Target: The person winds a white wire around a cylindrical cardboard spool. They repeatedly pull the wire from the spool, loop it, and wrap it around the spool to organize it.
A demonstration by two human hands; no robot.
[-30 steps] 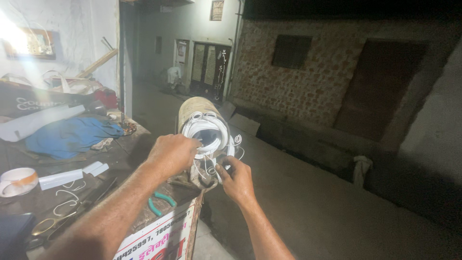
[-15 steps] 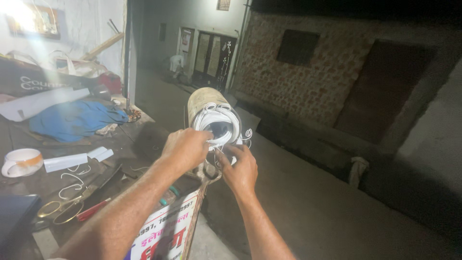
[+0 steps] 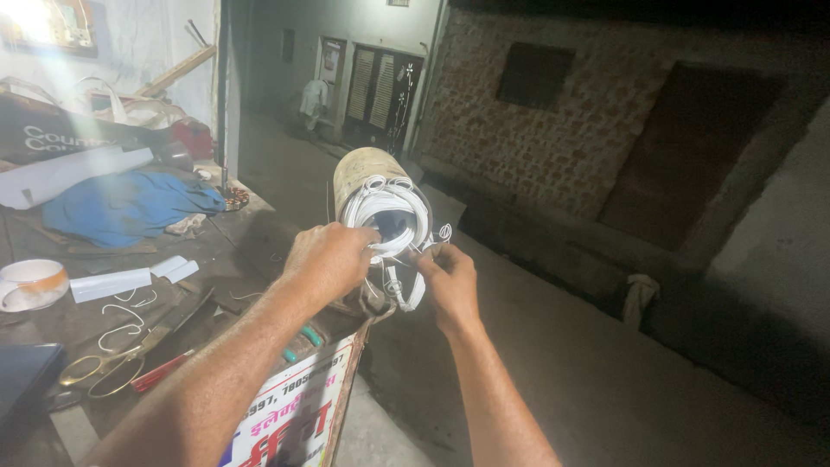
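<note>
White flat cable coil point(image 3: 386, 216) sits looped, left hand point(image 3: 327, 262) closed around its side, right hand point(image 3: 447, 278) pinching a loose strand; tan cylindrical spool point(image 3: 363, 167) behind it.

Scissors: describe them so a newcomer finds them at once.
Start at the dark workbench on the left, below the blue cloth. The scissors lie near its front edge, beside a red-handled tool. Their brass-coloured loop handles set them apart.

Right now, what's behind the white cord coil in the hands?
Behind the white cord coil stands a tan cylinder, only its top showing. The left hand and right hand cover the coil's lower part.
</note>
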